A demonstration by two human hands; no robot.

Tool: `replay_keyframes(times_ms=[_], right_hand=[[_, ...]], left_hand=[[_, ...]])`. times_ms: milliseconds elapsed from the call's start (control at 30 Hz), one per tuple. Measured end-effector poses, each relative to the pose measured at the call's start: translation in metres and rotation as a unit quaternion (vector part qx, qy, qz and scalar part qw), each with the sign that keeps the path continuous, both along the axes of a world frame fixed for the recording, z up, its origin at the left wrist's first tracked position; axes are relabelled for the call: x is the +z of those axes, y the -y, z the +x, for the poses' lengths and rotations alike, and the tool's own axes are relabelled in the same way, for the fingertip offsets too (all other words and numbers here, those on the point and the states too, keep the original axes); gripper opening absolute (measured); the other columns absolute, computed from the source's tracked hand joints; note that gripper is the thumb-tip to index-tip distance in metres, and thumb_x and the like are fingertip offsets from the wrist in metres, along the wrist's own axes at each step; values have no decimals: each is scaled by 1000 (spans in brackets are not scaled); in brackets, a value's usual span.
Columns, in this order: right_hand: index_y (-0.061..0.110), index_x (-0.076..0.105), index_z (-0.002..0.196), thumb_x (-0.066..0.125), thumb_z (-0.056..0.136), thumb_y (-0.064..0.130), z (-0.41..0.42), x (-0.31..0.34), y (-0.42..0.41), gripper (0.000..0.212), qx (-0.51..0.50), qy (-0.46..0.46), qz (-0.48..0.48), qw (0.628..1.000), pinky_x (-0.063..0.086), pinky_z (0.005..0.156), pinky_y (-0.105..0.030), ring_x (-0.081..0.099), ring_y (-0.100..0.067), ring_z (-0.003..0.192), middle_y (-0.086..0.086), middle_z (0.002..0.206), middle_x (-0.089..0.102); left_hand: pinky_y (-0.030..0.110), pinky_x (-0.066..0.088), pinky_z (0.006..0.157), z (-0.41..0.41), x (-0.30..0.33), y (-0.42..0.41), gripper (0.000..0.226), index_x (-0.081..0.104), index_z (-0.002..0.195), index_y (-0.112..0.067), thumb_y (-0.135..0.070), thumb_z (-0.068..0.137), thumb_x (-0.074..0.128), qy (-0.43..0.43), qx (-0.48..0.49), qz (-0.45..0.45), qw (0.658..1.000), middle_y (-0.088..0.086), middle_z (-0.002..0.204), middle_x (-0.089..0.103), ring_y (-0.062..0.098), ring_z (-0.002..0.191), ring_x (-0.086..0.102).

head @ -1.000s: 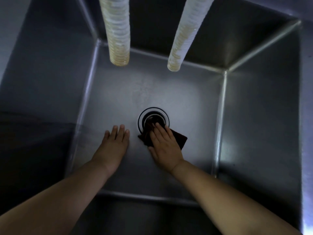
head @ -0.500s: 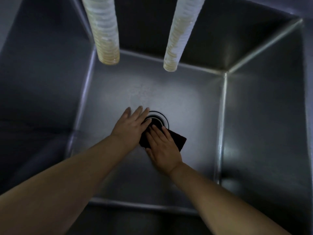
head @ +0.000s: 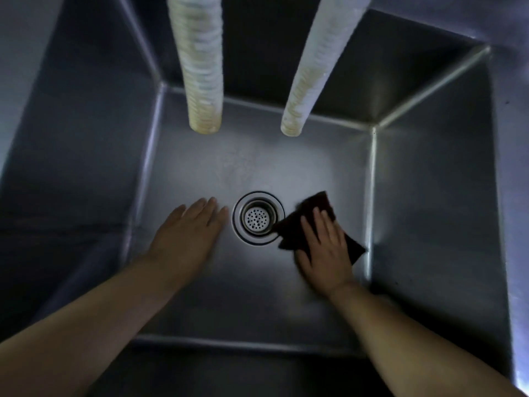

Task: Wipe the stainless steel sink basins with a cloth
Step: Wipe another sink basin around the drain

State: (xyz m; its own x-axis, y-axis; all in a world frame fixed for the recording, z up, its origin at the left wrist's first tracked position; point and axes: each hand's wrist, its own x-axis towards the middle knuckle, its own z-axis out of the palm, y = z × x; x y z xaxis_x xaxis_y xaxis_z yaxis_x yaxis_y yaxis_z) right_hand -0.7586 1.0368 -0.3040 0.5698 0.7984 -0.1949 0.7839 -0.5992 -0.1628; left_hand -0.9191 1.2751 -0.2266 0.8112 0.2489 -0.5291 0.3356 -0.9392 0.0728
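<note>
I look down into a deep stainless steel sink basin (head: 234,167) with a round perforated drain (head: 258,217) in the middle of its floor. A dark cloth (head: 313,209) lies flat on the floor just right of the drain. My right hand (head: 326,247) presses on it, palm down, fingers spread. My left hand (head: 190,233) rests flat on the bare floor left of the drain, fingers apart, holding nothing.
Two pale ribbed hoses hang into the basin from above, one on the left (head: 200,67), one on the right (head: 315,67), ending above the back of the floor. Steep steel walls close in on all sides, the right wall (head: 429,210) close to the cloth.
My right hand has slid the cloth from over the drain to its right, which uncovers the strainer. My left hand drew back left, off the drain's rim.
</note>
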Motion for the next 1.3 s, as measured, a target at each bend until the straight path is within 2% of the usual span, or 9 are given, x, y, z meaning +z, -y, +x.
replay_keyframes(times_ms=[133, 267, 400, 500, 700, 800, 933, 1100, 1300], right_hand=[[22, 23, 150, 32, 89, 49, 37, -1, -59, 67, -98, 19, -35, 994, 1, 116, -50, 3, -33, 146, -17, 158, 11], [25, 12, 152, 33, 95, 51, 56, -7, -132, 66, -90, 22, -49, 994, -3, 116, -50, -4, -32, 146, -15, 159, 3], [24, 10, 152, 28, 95, 54, 37, -10, -187, 67, -6, 29, -36, 999, -3, 116, -52, -3, -34, 146, -15, 159, 5], [23, 13, 152, 32, 94, 52, -1, -13, -210, 67, 83, 26, -18, 996, -2, 116, -52, -2, -34, 146, -15, 159, 5], [28, 9, 152, 31, 95, 54, -38, -21, -272, 67, 210, 30, -30, 977, -3, 117, -47, -3, -29, 147, -8, 160, 4], [28, 11, 152, 33, 95, 51, -16, -20, -301, 65, 205, 20, -18, 978, 3, 116, -42, -3, -24, 147, -4, 161, 4], [25, 11, 152, 30, 96, 50, 18, -21, -303, 64, 173, 31, -23, 984, 4, 118, -48, -2, -26, 147, -4, 161, 4], [21, 19, 151, 28, 93, 50, 68, -13, -247, 66, 124, 48, -3, 991, 2, 118, -43, 7, -26, 147, -7, 159, 16], [20, 19, 151, 31, 90, 48, 124, -8, -150, 68, 5, 67, -31, 997, 6, 118, -45, 8, -29, 146, -11, 158, 17]], left_hand=[[36, 14, 116, -45, 36, -5, 66, 8, 150, -25, -29, 93, 41, -27, 61, 12, 998, 1, 160, -1, 19, 146, 4], [45, 48, 93, -66, 62, -13, 68, 60, 125, -11, -28, 63, 82, 19, 109, 8, 994, 13, 135, 54, 30, 122, 53], [32, 26, 111, -68, 57, -18, 58, 27, 146, -25, -40, 92, 43, 1, 179, 5, 984, -3, 156, 21, 16, 142, 22], [34, 31, 108, -65, 50, -24, 53, 38, 142, -23, -35, 91, 46, 50, 208, 12, 977, -2, 154, 29, 19, 137, 32], [31, 31, 106, -61, 47, -27, 49, 39, 140, -27, -37, 93, 42, 77, 224, 23, 971, -5, 153, 28, 17, 136, 30], [31, 33, 106, -63, 45, -25, 49, 37, 140, -28, -38, 93, 42, 59, 204, 30, 977, -5, 154, 27, 17, 135, 30], [33, 37, 102, -65, 41, -25, 46, 42, 136, -27, -36, 91, 46, 50, 210, 35, 976, -5, 152, 31, 19, 132, 33], [41, 49, 87, -64, 41, -25, 38, 64, 115, -16, -25, 78, 68, 32, 209, 30, 977, 6, 135, 55, 29, 116, 53], [35, 41, 97, -63, 41, -22, 44, 51, 131, -26, -35, 88, 53, 26, 200, 41, 979, -4, 147, 40, 20, 129, 42]])
